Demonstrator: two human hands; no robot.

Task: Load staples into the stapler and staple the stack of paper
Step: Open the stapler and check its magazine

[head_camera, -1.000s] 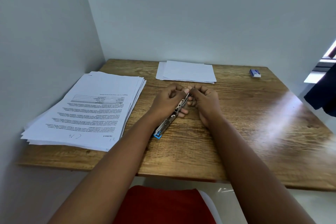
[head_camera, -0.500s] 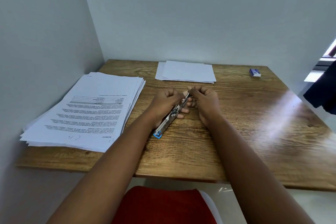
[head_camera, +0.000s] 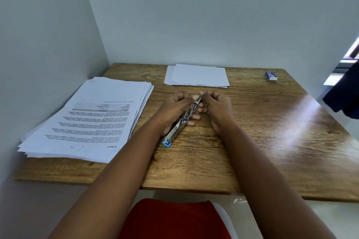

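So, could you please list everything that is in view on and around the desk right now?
Desk: one, brown wood, set into the corner of two pale walls.
Printed paper stack: one, white with black text, left side of the desk.
Blank paper stack: one, white, far middle of the desk.
Small box: one, blue and white, far right of the desk.
Stapler: one, silver with a blue end, opened out, desk centre.
Dark cloth: one, navy, right edge.
Red fabric: one, below the near edge.
Left hand: holds the stapler.
Right hand: fingertips pinched at the stapler's far end.
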